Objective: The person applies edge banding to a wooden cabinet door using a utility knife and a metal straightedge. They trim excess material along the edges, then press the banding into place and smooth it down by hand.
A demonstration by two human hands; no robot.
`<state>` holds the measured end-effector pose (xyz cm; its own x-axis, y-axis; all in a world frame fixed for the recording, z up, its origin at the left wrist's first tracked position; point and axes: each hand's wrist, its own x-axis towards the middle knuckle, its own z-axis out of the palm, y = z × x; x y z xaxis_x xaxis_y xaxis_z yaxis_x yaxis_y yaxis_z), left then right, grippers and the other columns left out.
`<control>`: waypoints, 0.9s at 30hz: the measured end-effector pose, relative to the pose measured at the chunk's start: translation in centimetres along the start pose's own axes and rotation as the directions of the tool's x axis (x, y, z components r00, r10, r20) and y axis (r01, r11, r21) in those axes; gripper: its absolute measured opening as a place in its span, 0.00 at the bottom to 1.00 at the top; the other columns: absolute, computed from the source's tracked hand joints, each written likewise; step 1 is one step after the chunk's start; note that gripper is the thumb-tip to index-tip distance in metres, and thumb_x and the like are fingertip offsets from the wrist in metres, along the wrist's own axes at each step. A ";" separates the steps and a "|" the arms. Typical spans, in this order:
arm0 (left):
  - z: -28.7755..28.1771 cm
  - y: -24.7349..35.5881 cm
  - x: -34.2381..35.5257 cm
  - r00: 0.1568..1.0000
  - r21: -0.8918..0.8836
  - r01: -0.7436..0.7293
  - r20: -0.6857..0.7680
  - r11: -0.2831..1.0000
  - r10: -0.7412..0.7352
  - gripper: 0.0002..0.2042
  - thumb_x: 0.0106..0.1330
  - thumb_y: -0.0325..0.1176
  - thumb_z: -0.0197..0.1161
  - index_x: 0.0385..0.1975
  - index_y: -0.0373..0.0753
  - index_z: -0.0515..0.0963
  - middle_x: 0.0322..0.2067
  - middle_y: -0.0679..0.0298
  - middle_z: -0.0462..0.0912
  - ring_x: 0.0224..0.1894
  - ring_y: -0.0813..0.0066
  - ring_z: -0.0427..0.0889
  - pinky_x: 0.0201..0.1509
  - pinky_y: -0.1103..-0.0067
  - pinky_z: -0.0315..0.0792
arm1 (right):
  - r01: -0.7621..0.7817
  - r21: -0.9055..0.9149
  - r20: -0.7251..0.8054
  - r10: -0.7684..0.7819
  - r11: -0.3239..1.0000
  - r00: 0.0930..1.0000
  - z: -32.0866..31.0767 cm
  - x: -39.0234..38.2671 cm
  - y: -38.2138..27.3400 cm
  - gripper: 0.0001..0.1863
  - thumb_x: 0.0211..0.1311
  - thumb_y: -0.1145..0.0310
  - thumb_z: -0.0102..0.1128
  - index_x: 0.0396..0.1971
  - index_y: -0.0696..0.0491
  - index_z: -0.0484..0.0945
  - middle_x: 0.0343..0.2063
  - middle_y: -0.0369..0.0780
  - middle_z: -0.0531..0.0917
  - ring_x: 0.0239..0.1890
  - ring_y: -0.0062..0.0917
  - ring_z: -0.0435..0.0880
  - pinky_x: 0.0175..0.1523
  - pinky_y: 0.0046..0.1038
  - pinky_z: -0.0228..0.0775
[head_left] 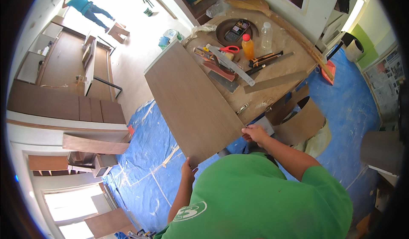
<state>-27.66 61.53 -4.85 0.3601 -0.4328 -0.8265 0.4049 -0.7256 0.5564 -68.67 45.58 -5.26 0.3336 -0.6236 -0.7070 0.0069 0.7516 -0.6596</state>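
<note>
A large brown wood-grain panel (194, 107) slants across the middle of the view, its far part lying over the left side of the worktable (266, 96). My left hand (188, 168) grips its near left corner, with the thumb on top and the other fingers partly hidden below. At the near right corner my right hand (254, 134) pinches the edge between thumb and fingers. Beside the panel lie a metal ruler (238, 70), red-handled scissors (230, 49) and a dark utility knife (266, 58).
An orange bottle (247, 47), a clear bottle (266, 36) and a round dark tray (219, 32) stand on the worktable. Curled brown sheet (304, 119) sits below its right edge. Blue sheeting (147, 166) covers the floor. A person (87, 6) stands far left near a stool (118, 32).
</note>
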 end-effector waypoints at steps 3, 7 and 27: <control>0.5 -0.1 -0.3 0.996 -0.002 -0.013 -0.088 1.000 0.012 0.25 0.71 0.52 0.60 0.59 0.43 0.71 0.53 0.59 0.77 0.50 0.59 0.81 0.55 0.58 0.75 | -0.004 -0.020 0.014 0.004 1.000 1.000 -0.2 -0.1 0.0 0.15 0.70 0.54 0.63 0.39 0.52 0.81 0.32 0.37 0.86 0.34 0.21 0.84 0.39 0.27 0.76; -0.2 -1.2 0.7 0.982 0.242 -0.187 0.033 0.952 0.184 0.24 0.71 0.52 0.60 0.59 0.43 0.71 0.54 0.60 0.76 0.51 0.59 0.80 0.55 0.57 0.75 | 0.001 -0.038 0.024 0.000 0.999 1.000 -0.9 0.3 -0.3 0.17 0.69 0.53 0.63 0.38 0.53 0.82 0.33 0.38 0.87 0.33 0.22 0.84 0.37 0.27 0.76; -4.5 -6.8 0.9 0.977 0.131 0.106 -0.197 0.986 -0.079 0.27 0.71 0.62 0.55 0.53 0.44 0.76 0.46 0.63 0.84 0.48 0.65 0.83 0.51 0.63 0.71 | -0.187 -0.504 -0.249 0.065 0.843 0.966 -12.1 0.7 6.7 0.14 0.67 0.61 0.66 0.34 0.58 0.82 0.24 0.41 0.84 0.22 0.29 0.82 0.27 0.33 0.75</control>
<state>-26.26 68.45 -8.97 0.4853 -0.2608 -0.8345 0.3273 -0.8309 0.4500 -79.80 47.62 -13.26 0.0878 -0.6069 -0.7899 -0.5314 0.6422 -0.5525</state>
